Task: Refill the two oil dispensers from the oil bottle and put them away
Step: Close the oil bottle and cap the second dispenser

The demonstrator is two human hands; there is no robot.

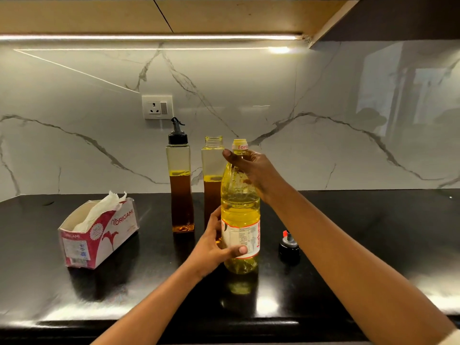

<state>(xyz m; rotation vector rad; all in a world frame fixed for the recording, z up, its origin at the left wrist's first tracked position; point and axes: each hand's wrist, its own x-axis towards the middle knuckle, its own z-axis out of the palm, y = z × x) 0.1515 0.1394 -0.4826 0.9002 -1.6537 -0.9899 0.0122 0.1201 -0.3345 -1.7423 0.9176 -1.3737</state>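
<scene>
A clear plastic oil bottle (pixel 240 210) full of yellow oil stands upright on the black counter, its yellow cap on. My left hand (pixel 214 247) wraps its lower label. My right hand (pixel 251 170) grips its neck just under the cap. Behind it stand two tall square dispensers, each about half full of amber oil. The left dispenser (pixel 179 185) wears its black spout cap. The right dispenser (pixel 211 170) is uncapped and partly hidden by the bottle. Its black spout cap (pixel 288 246) rests on the counter to the right of the bottle.
A red and white tissue box (pixel 99 232) with a tissue sticking out sits at the left on the counter (pixel 373 232). A marble backsplash with a wall socket (pixel 157 107) rises behind. Overhead cabinets hang above.
</scene>
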